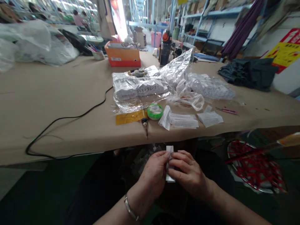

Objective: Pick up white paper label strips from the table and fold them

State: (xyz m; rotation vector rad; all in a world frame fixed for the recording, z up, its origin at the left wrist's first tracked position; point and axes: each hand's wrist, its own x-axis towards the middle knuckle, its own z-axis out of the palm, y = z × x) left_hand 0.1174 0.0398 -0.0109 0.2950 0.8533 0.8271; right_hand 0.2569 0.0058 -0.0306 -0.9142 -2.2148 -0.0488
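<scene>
A narrow stack of white labels is held upright over my lap, just below the table edge. My left hand grips it from the left, thumb near its top. From the right, my right hand has its fingers closed across its front. On the table above lie fanned white label strips, another bundle of labels, a green round tub with white stuff inside, and a soldering-iron-like tool whose tip points at me, beside a yellow-brown sheet.
Behind are clear plastic packs, an orange box and a dark bottle. A black cable crosses the left. Pink-handled tweezers and dark cloth lie right. A tray of red pieces stands lower right.
</scene>
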